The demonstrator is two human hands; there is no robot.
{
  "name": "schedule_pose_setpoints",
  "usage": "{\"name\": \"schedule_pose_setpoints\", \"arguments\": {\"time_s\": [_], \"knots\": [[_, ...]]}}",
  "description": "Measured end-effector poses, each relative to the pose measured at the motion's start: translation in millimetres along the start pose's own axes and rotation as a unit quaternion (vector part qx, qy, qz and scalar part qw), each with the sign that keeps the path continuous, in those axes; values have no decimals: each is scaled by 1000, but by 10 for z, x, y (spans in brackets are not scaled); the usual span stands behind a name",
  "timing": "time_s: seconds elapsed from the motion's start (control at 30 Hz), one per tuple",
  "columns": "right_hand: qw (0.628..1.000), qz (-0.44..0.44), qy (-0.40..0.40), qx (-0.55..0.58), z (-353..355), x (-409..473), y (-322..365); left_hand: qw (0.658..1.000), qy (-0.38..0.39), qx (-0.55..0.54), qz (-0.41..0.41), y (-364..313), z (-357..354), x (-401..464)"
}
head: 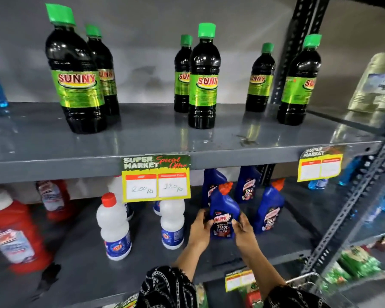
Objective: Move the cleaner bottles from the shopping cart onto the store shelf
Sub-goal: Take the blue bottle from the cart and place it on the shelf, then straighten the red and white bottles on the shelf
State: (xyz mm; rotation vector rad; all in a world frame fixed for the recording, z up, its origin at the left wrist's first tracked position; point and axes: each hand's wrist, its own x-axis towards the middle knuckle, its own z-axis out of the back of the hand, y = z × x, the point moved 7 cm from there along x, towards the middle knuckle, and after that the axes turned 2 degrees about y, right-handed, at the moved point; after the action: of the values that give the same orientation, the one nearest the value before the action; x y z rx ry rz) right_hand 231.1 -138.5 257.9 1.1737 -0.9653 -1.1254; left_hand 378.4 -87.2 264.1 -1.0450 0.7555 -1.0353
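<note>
1. Two hands grip one blue cleaner bottle (224, 215) on the lower shelf (209, 258): the left hand (201, 230) wraps its left side, the right hand (245, 230) its right side, fingers closed against the label.
2. That bottle stands upright with its red angled cap pointing up and right.
3. Three more blue bottles stand close by: one (269, 210) just to the right, and two farther back, one (247, 185) right of the other (211, 185), which is directly behind the held bottle.
4. Left of the hands stand white bottles (115, 227) with red caps; a red jug (13, 232) sits far left.
5. Six dark green-capped bottles (203, 81) line the upper shelf (53, 165).
6. A yellow price tag (156, 178) hangs from the upper shelf's near edge.
7. A chrome cart edge (302, 278) shows at the bottom right.
</note>
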Motion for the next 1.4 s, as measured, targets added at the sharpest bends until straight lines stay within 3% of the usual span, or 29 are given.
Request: {"name": "schedule_pose_setpoints", "arguments": {"time_s": [0.13,0.27,0.4,0.63,0.8,1.0,1.17,1.4], "knots": [[990,-109,-75,-46,14,-181,-500,1000,1,11,5,173,186,-353],[985,-169,-32,-13,-462,-584,-735,998,-43,41,35,618,726,-822],[989,-116,8,-95,-1210,-940,-279,978,-169,69,106,1018,1505,-1174],[987,-76,-41,-136,-1762,-889,5,890,-399,159,153,1474,2808,-1558],[988,-52,-62,-133,-1878,-713,14,853,-395,245,239,1738,3314,-1556],[992,-47,-23,-116,-1942,-677,-69,839,-446,183,252,1843,3453,-1522],[986,-29,-57,-155,-2038,-791,7,808,-487,151,296,1866,3646,-1652],[982,8,-107,-156,-2003,-846,12,811,-456,236,281,1921,3785,-1672]]}}
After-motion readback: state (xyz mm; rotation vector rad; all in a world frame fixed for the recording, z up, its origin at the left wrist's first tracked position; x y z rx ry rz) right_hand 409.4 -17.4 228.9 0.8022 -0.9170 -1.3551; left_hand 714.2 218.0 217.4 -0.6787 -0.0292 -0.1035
